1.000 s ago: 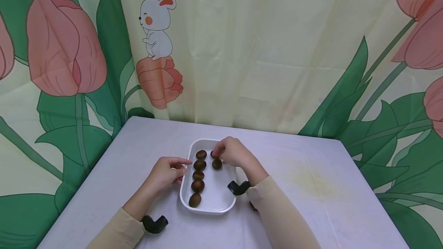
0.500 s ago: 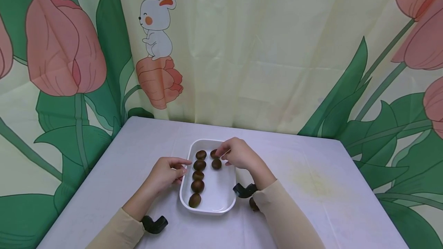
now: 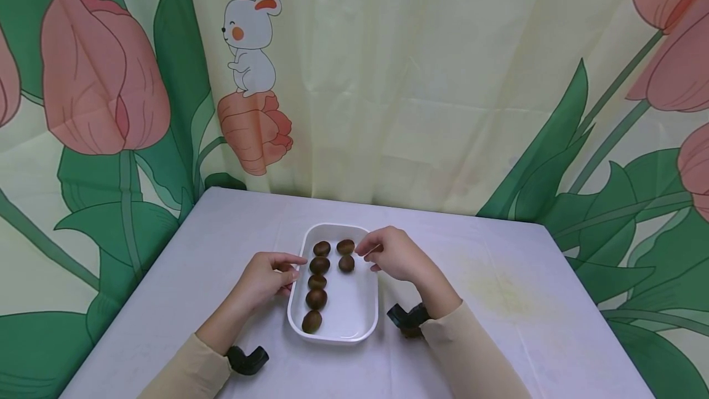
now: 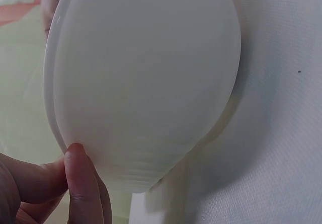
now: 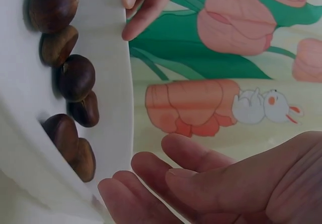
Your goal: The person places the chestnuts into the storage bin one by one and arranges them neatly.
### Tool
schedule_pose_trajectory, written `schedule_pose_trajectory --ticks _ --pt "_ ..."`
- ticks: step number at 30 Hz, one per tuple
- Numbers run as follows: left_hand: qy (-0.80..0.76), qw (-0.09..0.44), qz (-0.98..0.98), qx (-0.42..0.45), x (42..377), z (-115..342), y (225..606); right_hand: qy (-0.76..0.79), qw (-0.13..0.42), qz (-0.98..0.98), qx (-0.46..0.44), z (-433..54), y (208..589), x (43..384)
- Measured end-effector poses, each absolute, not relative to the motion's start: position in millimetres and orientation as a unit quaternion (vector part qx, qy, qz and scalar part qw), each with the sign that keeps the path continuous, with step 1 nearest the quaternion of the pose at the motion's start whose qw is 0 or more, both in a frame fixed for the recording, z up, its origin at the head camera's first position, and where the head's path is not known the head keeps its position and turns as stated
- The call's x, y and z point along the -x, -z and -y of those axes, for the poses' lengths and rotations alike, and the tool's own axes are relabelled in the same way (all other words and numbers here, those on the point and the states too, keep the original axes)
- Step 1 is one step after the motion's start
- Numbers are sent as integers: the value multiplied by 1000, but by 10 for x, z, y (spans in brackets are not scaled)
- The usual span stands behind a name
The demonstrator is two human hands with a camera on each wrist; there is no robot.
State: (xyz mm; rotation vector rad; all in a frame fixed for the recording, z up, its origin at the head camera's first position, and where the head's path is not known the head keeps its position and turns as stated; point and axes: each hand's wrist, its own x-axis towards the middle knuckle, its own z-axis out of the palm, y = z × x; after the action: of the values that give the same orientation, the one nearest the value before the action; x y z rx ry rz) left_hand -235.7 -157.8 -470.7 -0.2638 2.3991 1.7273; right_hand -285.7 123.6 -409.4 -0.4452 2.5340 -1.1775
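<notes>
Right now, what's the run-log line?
left hand: holding tray at left rim | right hand: empty, by tray's right side | chestnuts in tray: five left row, two right row

Left hand (image 3: 264, 273), index finger (image 3: 289, 258) extended, right hand (image 3: 397, 257), fingers (image 3: 371, 241) loosely bent

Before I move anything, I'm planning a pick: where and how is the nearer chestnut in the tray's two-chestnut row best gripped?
Probably pinch the nearer chestnut by its left and right sides, coming from above and the right with the right hand. It is rounded, with bare tray floor to both sides, while the farther chestnut crowds its far side.
</notes>
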Motion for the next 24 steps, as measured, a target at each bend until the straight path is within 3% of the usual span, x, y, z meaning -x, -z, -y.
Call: schedule_pose_trajectory --ticks 24 --pt "-582 92 -803 91 2354 1575 4695 433 154 -878 135 -1730 4138 2587"
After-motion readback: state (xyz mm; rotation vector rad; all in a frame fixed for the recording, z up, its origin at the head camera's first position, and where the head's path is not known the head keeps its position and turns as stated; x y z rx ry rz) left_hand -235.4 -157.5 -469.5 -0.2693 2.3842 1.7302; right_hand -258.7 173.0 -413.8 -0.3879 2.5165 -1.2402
